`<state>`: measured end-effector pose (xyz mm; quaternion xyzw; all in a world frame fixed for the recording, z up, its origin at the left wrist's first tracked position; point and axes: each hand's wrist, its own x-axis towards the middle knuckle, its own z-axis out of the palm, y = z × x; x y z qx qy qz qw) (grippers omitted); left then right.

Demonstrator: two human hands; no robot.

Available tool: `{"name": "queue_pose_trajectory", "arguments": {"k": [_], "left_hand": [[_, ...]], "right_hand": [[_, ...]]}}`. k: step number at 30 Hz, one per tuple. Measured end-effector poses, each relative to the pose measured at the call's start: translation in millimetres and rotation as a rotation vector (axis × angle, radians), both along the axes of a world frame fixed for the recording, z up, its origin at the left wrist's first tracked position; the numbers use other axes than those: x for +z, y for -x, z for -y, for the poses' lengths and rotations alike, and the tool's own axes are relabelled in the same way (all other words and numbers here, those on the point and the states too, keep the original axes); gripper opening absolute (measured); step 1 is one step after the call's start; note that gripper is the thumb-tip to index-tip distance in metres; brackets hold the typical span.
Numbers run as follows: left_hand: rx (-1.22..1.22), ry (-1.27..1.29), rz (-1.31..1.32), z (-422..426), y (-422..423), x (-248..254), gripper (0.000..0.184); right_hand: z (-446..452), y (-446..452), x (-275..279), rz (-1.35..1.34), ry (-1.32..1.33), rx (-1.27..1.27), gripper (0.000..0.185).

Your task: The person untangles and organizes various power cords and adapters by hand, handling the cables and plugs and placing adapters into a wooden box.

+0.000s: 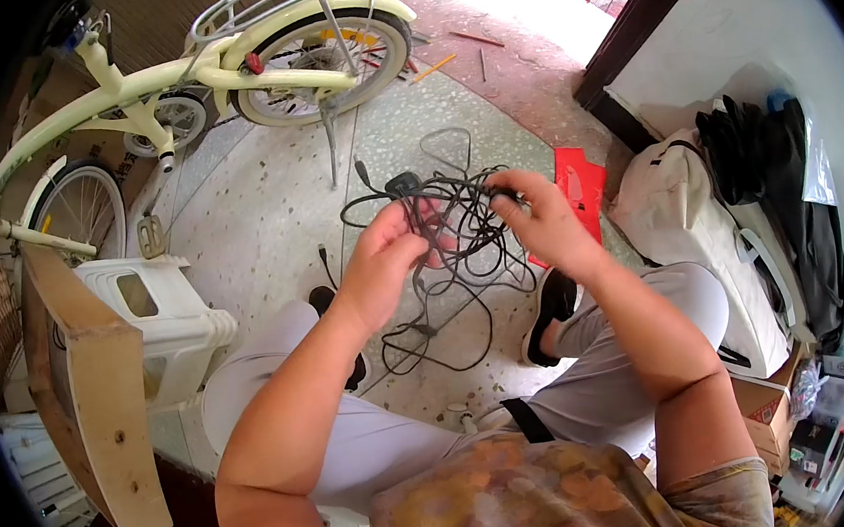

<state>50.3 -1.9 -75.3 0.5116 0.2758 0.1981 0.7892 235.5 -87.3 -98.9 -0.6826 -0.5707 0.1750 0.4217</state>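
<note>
Between my two hands hangs a tangled bundle of black cables (458, 215). My left hand (388, 256) is closed on the left side of the tangle, its fingers partly behind the strands. On the right side, my right hand (538, 215) pinches a dark piece of the cable between thumb and fingers. A black plug block (402, 184) sits at the upper left of the bundle, just above my left hand. Loose loops dangle below my hands, and a cable end with a connector (323, 256) hangs to the left.
A pale yellow bicycle (295, 79) stands at the upper left. White stools (150, 307) and a wooden piece (110, 421) are at the left. A red sheet (579, 189) lies on the floor behind my right hand. A cream bag (686, 240) leans at the right.
</note>
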Motion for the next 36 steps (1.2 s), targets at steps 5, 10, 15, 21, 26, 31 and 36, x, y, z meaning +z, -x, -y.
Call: {"name": "queue_pose_trajectory", "arguments": {"k": [5, 10, 15, 21, 26, 31, 36], "left_hand": [[-0.049, 0.071, -0.032, -1, 1, 4, 0.029], [-0.067, 0.059, -0.011, 1, -1, 11, 0.023], [-0.079, -0.024, -0.01, 3, 0, 8, 0.019], [-0.082, 0.099, -0.078, 2, 5, 1, 0.024], [-0.013, 0.239, -0.175, 7, 2, 16, 0.03], [-0.068, 0.255, -0.168, 2, 5, 13, 0.03], [-0.058, 0.172, -0.336, 8, 3, 17, 0.025]], "right_hand": [[-1, -29, 49, -0.699, 0.136, 0.013, 0.022], [3, -49, 52, -0.865, -0.002, 0.036, 0.022], [1, -49, 45, -0.965, 0.063, -0.026, 0.022], [0, -48, 33, -0.981, 0.143, -0.024, 0.024], [0, -50, 28, -0.913, 0.247, 0.031, 0.02], [2, -43, 15, -0.838, 0.327, 0.096, 0.021], [3, -28, -12, -0.945, 0.444, 0.062, 0.022]]}}
